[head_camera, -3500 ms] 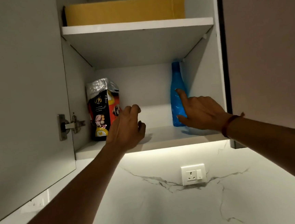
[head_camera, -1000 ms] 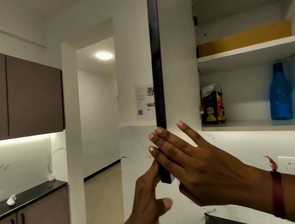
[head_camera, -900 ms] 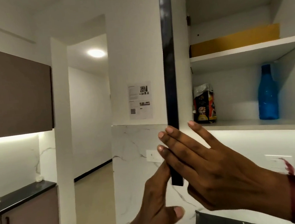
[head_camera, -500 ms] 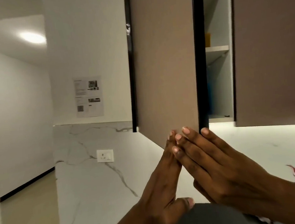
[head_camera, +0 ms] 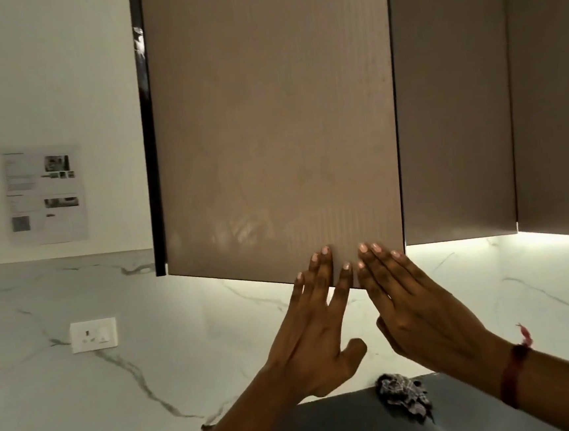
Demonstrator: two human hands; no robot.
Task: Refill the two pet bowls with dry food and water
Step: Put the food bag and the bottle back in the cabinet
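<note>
Pet bowls: none shows in this view, nor the food or the water, so where they are cannot be told.
Left hand [head_camera: 316,343]: flat and spread, thumb out to the side, holding nothing; its fingertips [head_camera: 326,251] press on the lower edge of the cabinet door [head_camera: 275,130].
Right hand [head_camera: 419,313]: flat too, fingers [head_camera: 377,248] straight and close together, laid on the same lower edge just beside the left hand; it grips nothing. A red thread band [head_camera: 512,374] circles the wrist.
Cabinet door: brown and finely ribbed, upright, filling the middle of the view and hiding the cupboard's inside. Its right edge looks to stand a little forward of the next door [head_camera: 453,114], not quite flush.
Left side: a dark glossy side panel [head_camera: 148,141] runs down beside the door.
Under the cupboards: a strip of light [head_camera: 553,236] glows on the veined marble wall [head_camera: 85,387].
Wall: a white socket [head_camera: 94,335] sits on the marble, left of the hands; higher up hangs a printed sheet [head_camera: 45,195], too blurred to read.
Below the hands: a dark counter [head_camera: 346,426] with a crumpled checked cloth [head_camera: 404,399] on it, partly behind the right forearm.
</note>
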